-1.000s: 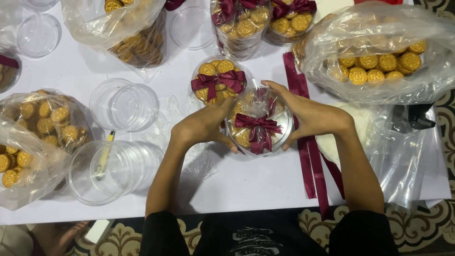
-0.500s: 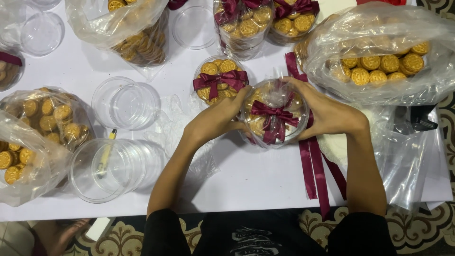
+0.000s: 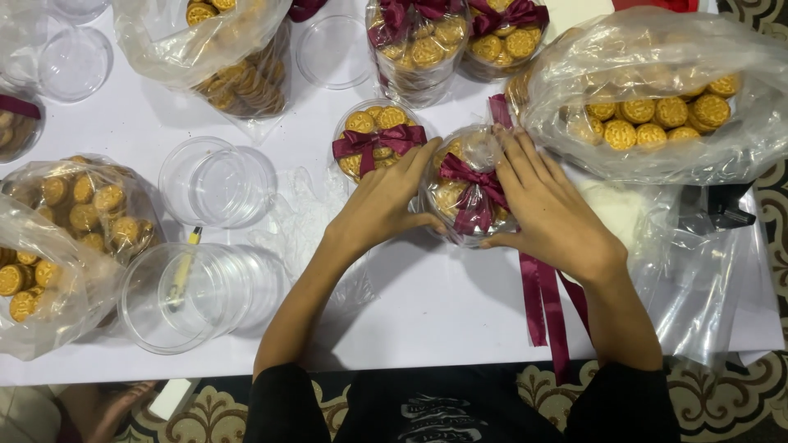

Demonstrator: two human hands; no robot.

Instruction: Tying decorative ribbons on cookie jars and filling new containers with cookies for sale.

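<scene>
Observation, head view: the person's left hand (image 3: 384, 201) and right hand (image 3: 548, 209) are cupped around a clear round cookie jar (image 3: 469, 187) topped with a dark red ribbon bow (image 3: 474, 187). The jar stands on the white table (image 3: 427, 303), a little right of centre. Left fingers (image 3: 423, 157) curl partly closed against the jar's left wall, thumb pressed low on its near side. Right fingers (image 3: 515, 152) lie fairly straight and close together along the jar's right wall and top edge, thumb tucked under at the near right. Both hands grip the same jar. Just beside it on the left, touching or nearly so, stands a second bowed jar (image 3: 377, 139) of golden cookies. Loose lengths of dark red ribbon (image 3: 546, 299) trail from under the right wrist toward the near table edge. To the far right lies a large plastic bag of cookies (image 3: 657, 98); two more bowed jars (image 3: 447, 37) stand at the far edge. Left of the person: a stack of empty clear containers (image 3: 215, 179), and a larger empty clear tub (image 3: 176, 295) with a small pen-like stick (image 3: 184, 267) resting in it. Further cookie bags (image 3: 61, 238) occupy the left edge.
</scene>
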